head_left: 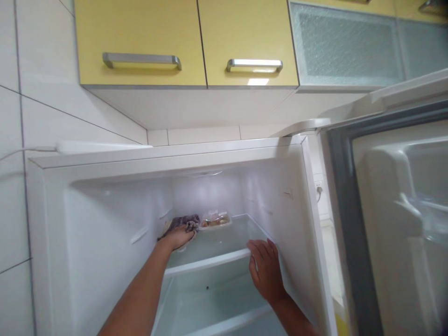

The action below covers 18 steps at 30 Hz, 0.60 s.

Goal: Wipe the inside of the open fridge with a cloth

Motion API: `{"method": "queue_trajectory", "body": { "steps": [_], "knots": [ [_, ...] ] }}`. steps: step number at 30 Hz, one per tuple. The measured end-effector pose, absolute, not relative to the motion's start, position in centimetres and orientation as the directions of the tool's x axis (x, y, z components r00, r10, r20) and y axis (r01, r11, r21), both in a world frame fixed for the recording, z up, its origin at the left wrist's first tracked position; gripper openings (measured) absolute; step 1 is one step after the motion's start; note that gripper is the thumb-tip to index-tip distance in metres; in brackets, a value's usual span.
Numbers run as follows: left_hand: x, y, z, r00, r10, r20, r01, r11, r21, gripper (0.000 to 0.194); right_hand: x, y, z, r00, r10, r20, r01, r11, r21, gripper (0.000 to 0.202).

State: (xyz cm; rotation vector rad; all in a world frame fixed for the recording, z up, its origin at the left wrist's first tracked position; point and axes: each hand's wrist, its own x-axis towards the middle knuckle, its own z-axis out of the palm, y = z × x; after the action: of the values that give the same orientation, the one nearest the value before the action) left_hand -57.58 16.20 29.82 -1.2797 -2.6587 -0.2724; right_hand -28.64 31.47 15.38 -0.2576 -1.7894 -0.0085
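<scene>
1. The left hand [180,237] lies on a dark patterned cloth [180,223] at the left rear of the fridge's upper shelf [220,245]. Its fingers are bent into the fabric, some hidden; I cannot tell whether they pinch it or only press.
2. The right hand [268,268] is half curled at the right end of the shelf's white front rim [210,262]; whether it grips the rim or merely rests there is unclear.
3. A food tray [215,221] sits just right of the cloth. A wide sweep rightward could nudge it along the smooth surface or spill what it holds.
4. If the cloth bunches beneath the fingers, it could leave streaks or missed patches.
5. Should the right hand pull up or forward on the rim, the shelf might shift and the tray slide.
6. The shelf looks translucent and glossy; a lower shelf [231,284] shows beneath, with a dark speck on it.
7. Around stand the open fridge door [388,224] at right, yellow cabinets [140,28] above and a tiled wall [45,60] at left.
</scene>
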Motion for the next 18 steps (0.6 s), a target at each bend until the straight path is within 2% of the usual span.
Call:
{"method": "queue_trajectory", "body": {
  "steps": [4, 10, 12, 15, 18],
  "knots": [
    [-54.6, 14.4, 30.0, -0.600, 0.774, 0.201, 0.796, 0.602, 0.057, 0.060, -28.2, 31.1, 15.8, -0.229, 0.191, 0.955, 0.163, 0.974, -0.155, 0.038],
    [-48.2, 9.8, 29.0, -0.578, 0.761, 0.295, 0.798, 0.603, 0.008, 0.058, -27.9, 30.7, 16.0, -0.245, 0.223, 0.943, 0.147, 0.970, -0.192, 0.037],
    [-46.3, 8.5, 28.6, -0.561, 0.762, 0.325, 0.804, 0.595, -0.007, 0.057, -28.0, 30.7, 16.3, -0.243, 0.281, 0.928, 0.123, 0.958, -0.258, 0.032],
    [-43.8, 8.0, 28.2, -0.511, 0.780, 0.362, 0.833, 0.553, -0.016, 0.055, -28.5, 30.2, 17.7, -0.223, 0.451, 0.864, 0.050, 0.891, -0.452, 0.028],
    [-41.4, 9.8, 27.7, -0.465, 0.795, 0.389, 0.869, 0.494, 0.027, 0.052, -28.8, 28.5, 19.9, -0.229, 0.541, 0.809, -0.137, 0.805, -0.577, 0.034]
  ]
}}
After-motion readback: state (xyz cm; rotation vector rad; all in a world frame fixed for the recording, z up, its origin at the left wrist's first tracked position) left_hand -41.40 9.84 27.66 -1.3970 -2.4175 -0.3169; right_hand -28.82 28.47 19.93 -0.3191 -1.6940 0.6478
